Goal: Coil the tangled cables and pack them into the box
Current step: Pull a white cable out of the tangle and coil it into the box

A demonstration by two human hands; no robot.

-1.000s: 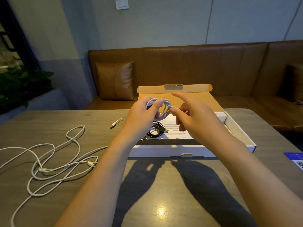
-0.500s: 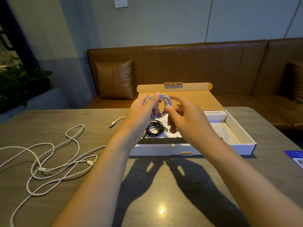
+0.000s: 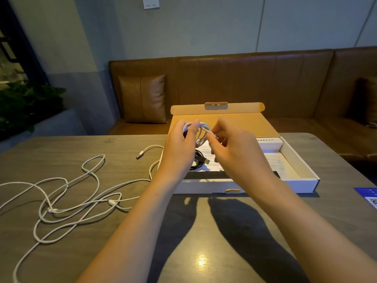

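Note:
My left hand (image 3: 180, 147) grips a small white cable coil (image 3: 201, 132) held up over the open white box (image 3: 297, 160). My right hand (image 3: 230, 150) pinches the coil's loose end just to the right of the loops. Inside the box, below my hands, lies a coiled black cable (image 3: 199, 161) with a USB plug on a printed sheet. More white cables (image 3: 67, 199) lie tangled and loose on the table to the left, one plug end (image 3: 140, 155) lying near the box's left side.
The box's brown lid (image 3: 217, 109) stands open at the back. A blue card (image 3: 367, 194) lies at the table's right edge. A brown leather bench with cushions runs behind the grey table (image 3: 204, 242); plants stand at far left.
My right hand has drawn in from a pointing finger to a pinch on the coil's end. The coil stays in my left hand, and the view has shifted slightly.

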